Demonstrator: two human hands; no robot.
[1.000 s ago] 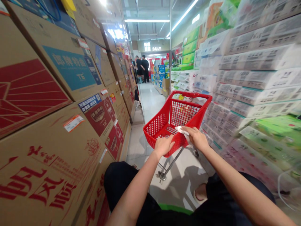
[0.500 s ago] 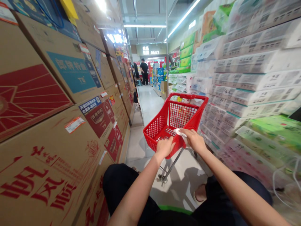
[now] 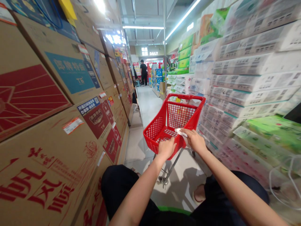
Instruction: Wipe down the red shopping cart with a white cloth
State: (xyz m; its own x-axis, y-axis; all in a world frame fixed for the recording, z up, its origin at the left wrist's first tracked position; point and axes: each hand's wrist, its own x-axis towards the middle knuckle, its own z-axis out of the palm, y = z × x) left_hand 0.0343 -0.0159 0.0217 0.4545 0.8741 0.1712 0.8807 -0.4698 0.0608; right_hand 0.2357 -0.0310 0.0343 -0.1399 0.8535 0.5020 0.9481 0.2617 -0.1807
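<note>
A red plastic shopping cart (image 3: 155, 125) with grid walls and grey metal legs stands on the floor in front of my knees. My left hand (image 3: 166, 148) is closed over the cart's near rim, its fingers curled over the edge. At the rim's near right corner, my right hand (image 3: 193, 138) pinches a white cloth or tissue (image 3: 181, 132) and presses it against the red plastic. Part of the white piece hangs below the fingers. My right fingertips are partly hidden behind it.
Stacked cardboard cartons (image 3: 47, 150) form a wall close on the left. Wrapped tissue packs (image 3: 246, 62) pile up on the right, with green packs (image 3: 270, 131) lower down. A person in black (image 3: 144, 72) stands far down the aisle.
My right hand and the white cloth have shifted very slightly left along the rim. My left hand keeps its hold on the cart. The view has turned slightly.
</note>
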